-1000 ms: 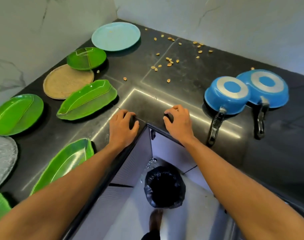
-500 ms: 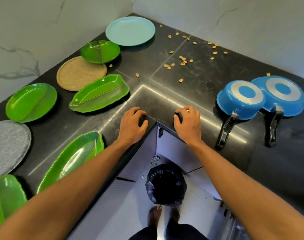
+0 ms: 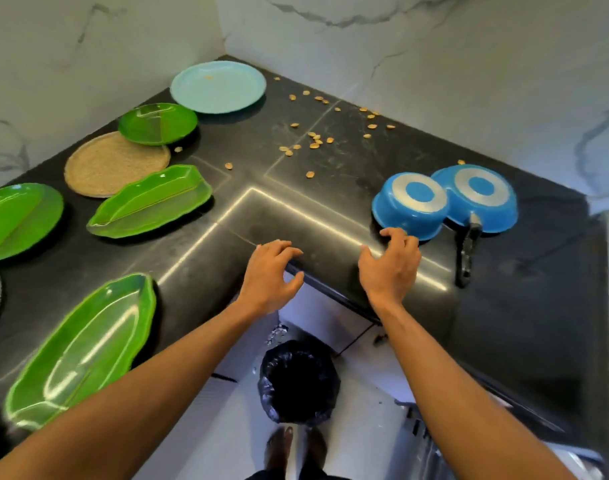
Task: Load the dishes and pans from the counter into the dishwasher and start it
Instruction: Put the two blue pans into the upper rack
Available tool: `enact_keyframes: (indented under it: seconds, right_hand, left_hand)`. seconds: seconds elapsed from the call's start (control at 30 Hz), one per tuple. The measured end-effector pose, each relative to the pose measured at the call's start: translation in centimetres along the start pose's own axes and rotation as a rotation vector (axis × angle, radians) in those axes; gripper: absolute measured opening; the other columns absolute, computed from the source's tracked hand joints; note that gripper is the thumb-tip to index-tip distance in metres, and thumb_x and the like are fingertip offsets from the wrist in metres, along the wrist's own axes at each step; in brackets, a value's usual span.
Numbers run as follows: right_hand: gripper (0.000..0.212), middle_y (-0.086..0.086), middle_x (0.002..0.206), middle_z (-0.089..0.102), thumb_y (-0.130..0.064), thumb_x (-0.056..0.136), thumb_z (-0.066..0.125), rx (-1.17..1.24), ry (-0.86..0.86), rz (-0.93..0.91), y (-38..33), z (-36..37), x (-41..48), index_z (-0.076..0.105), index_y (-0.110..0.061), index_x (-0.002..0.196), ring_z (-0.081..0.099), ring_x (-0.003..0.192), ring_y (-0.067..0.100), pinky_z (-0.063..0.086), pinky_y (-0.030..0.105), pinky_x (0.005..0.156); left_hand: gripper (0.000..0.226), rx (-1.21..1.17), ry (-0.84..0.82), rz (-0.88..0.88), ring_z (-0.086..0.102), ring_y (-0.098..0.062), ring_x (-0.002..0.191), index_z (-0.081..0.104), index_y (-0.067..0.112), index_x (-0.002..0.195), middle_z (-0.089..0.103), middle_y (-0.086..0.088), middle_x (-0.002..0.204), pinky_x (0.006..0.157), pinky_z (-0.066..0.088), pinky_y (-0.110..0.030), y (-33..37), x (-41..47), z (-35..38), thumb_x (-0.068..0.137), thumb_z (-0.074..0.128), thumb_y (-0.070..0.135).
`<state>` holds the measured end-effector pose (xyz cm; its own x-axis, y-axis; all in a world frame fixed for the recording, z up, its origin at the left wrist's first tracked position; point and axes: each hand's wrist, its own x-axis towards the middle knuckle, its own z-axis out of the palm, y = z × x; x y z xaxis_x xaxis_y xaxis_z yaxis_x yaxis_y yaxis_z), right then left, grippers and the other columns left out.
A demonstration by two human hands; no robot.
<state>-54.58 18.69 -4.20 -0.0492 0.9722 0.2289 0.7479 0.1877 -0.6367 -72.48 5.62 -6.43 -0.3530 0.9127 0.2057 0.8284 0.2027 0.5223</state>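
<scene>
Over the black tabletop's (image 3: 330,209) near corner, left hand (image 3: 268,275) and right hand (image 3: 389,268) hover, fingers (image 3: 289,251) spread, loosely curled, gripping nothing, right fingertips just beside the upturned blue pan (image 3: 412,206).

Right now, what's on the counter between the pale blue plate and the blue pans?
Scattered small tan seeds on the black counter, nothing else, between plate and pans. The head view shows it.

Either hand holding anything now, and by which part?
Nothing is held. The left hand and right hand hover open over the black stone counter; right fingers near the closer upturned blue pan, not gripping.
</scene>
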Motion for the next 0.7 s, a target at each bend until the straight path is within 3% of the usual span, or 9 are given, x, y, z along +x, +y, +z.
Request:
enact_keyframes:
  seconds: [0.13,0.23,0.33,0.47,0.7]
  right_hand:
    - [0.063,0.006,0.124,0.055,-0.052,0.075,0.076,0.034,-0.082,0.341,1.7,-1.0,0.9,0.049,-0.02,0.122,0.053,0.117,0.031,0.045,0.043,0.091]
    - [0.072,0.007,0.128,0.056,-0.062,0.074,0.073,-0.014,-0.123,0.414,1.0,-0.8,1.8,0.05,-0.017,0.125,0.054,0.121,0.031,0.045,0.045,0.093]
    - [0.058,0.008,0.129,0.055,-0.053,0.084,0.068,-0.082,-0.179,0.42,0.5,-0.6,2.5,0.051,-0.015,0.125,0.054,0.12,0.032,0.046,0.045,0.091]
    - [0.042,0.008,0.125,0.056,-0.04,0.091,0.063,-0.128,-0.211,0.358,0.9,-0.6,2.8,0.049,-0.014,0.122,0.058,0.112,0.032,0.045,0.042,0.084]
    - [0.032,0.007,0.112,0.065,-0.036,0.096,0.055,-0.054,-0.193,0.218,1.9,-2.1,1.3,0.049,-0.015,0.118,0.062,0.105,0.032,0.046,0.041,0.082]
  left_hand:
    - [0.072,0.124,-0.265,-0.024,0.015,-0.024,0.15,0.042,0.035,0.145,0.028,0.001,0.16,0.118,0.008,-0.059,4.2,2.8,3.0,0.08,0.06,0.063]
    - [0.094,0.209,-0.456,-0.121,-0.008,-0.021,0.152,0.017,0.045,0.153,0.0,0.007,0.165,0.115,-0.008,-0.062,5.6,4.7,4.1,0.074,0.053,0.081]
    - [0.105,0.276,-0.564,-0.145,-0.02,-0.021,0.149,0.001,0.049,0.153,-0.017,0.006,0.163,0.113,-0.014,-0.064,5.4,5.6,4.3,0.068,0.045,0.091]
    - [0.106,0.324,-0.625,-0.119,-0.028,-0.023,0.146,-0.011,0.049,0.151,-0.028,0.005,0.16,0.112,-0.017,-0.064,5.0,5.9,4.3,0.068,0.036,0.095]
    - [0.104,0.328,-0.607,-0.094,-0.028,-0.025,0.147,-0.008,0.046,0.152,-0.026,0.003,0.161,0.111,-0.017,-0.064,5.2,5.7,4.4,0.07,0.034,0.094]
